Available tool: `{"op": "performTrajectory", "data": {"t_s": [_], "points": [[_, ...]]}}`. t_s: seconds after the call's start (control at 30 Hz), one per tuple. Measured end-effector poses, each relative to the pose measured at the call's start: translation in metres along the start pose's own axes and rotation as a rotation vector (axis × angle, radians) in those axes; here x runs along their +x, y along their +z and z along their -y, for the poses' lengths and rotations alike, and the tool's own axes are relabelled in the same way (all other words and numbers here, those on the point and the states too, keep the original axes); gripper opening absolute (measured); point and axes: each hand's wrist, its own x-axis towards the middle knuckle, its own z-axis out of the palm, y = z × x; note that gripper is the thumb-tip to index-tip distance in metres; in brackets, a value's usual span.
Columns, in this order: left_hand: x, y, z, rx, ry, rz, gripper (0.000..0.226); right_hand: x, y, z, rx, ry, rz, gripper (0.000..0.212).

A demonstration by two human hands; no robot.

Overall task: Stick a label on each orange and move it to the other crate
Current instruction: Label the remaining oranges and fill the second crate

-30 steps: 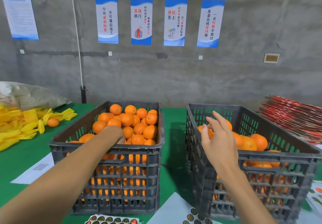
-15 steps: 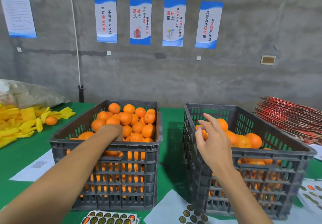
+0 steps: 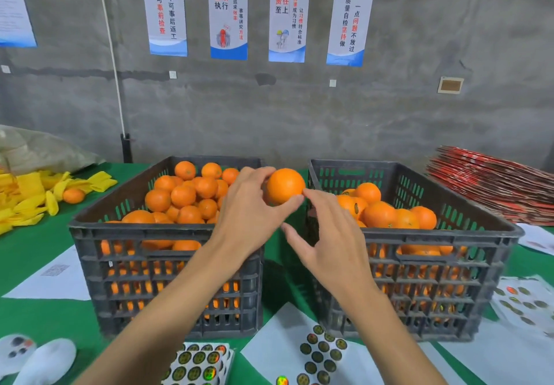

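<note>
1. Holding one orange (image 3: 285,185) in the air, the left hand (image 3: 250,209) curls its fingers over the top and its thumb under the bottom of the fruit, above the gap between the two crates.
2. The right hand (image 3: 328,234) sits just right of and below that orange, its fingers fairly straight; one fingertip touches the orange's lower right side, and the thumb is spread away toward the left. It grasps nothing that can be seen.
3. A label on the touching fingertip cannot be made out.
4. The left crate (image 3: 168,252) is heaped with oranges behind the left wrist; the right crate (image 3: 419,252) holds a lower pile to the right of the right hand.
5. Sheets of round labels (image 3: 322,354) lie on the green table (image 3: 33,252) in front of the crates, below both forearms.
</note>
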Motion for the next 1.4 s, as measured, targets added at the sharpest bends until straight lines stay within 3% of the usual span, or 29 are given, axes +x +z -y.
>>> {"op": "performTrajectory", "data": {"t_s": [0.27,0.47,0.6,0.8,1.13,1.27,1.4], "points": [[-0.088,0.044,0.006,0.071,0.231,0.18,0.064,-0.086,0.002,-0.027,0.286,0.248,0.122,0.04],[-0.132,0.084,0.058,0.017,-0.076,0.479,0.057,-0.145,0.031,-0.048,0.195,0.241,0.451,0.035],[-0.155,0.104,0.089,-0.033,-0.271,0.573,0.053,-0.171,0.038,-0.053,0.193,0.306,0.627,0.024],[-0.184,0.114,0.112,-0.176,-0.314,0.576,0.047,-0.195,0.043,-0.052,0.193,0.434,0.829,0.067],[-0.202,0.115,0.119,-0.253,-0.381,0.573,0.051,-0.189,0.049,-0.05,0.123,0.332,0.806,0.031],[-0.203,0.116,0.12,-0.255,-0.361,0.583,0.052,-0.186,0.05,-0.049,-0.003,0.173,0.858,0.038],[-0.202,0.113,0.119,-0.284,-0.372,0.581,0.05,-0.186,0.046,-0.043,0.017,0.202,0.878,0.057]]}}
